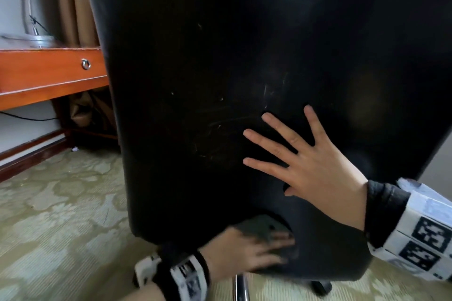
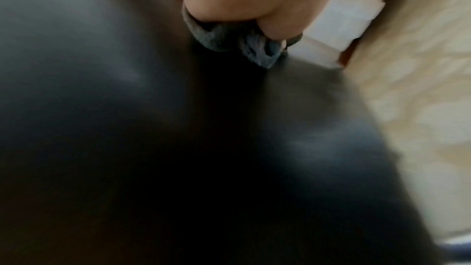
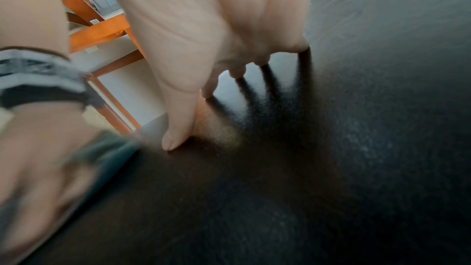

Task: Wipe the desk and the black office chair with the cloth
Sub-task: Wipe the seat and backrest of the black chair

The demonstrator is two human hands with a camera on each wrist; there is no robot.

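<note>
L hand (image 1: 244, 254) w/ cloth (image 1: 259, 227) on chair (image 1: 195, 80), seemingly gripped, R hand (image 1: 318, 166) flat

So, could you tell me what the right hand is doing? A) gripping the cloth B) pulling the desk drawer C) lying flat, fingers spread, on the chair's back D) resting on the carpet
C: the right hand lies flat, fingers spread, on the black office chair; the left hand holds the cloth.
</note>
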